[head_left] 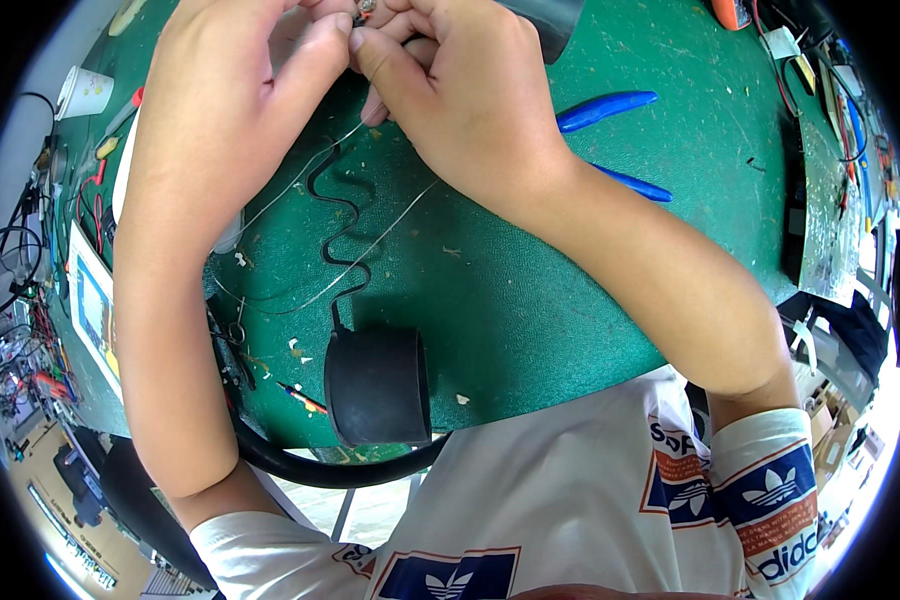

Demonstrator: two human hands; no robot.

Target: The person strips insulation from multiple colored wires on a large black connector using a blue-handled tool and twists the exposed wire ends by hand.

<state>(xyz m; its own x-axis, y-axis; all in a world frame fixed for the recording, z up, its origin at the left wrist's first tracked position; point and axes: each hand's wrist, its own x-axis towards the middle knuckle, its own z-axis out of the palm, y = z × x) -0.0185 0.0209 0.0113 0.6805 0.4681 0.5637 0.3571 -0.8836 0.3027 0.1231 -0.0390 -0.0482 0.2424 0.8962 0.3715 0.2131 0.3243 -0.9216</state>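
At the top edge, the fingertips of my left hand [220,75] and my right hand [475,85] meet in a pinch around a small part [366,6] with a silvery bit and some orange-red. The fingers hide most of it. A crinkled black cable [345,228] runs from below my hands to a black cylinder [380,388] near the front edge. A thin silvery wire [290,185] reaches up to my right fingers. Beside my right forearm lies a hand tool with blue handles [610,108], its head hidden. Behind my right hand is a second dark cylinder [555,25].
The green mat [530,290] carries scraps and a pencil-like stick [302,398]. Left stand a paper cup [85,92], a red-tipped tool [125,115] and a framed picture-like panel [95,300]. An orange-cased device [732,12] and a flat board [828,225] sit right.
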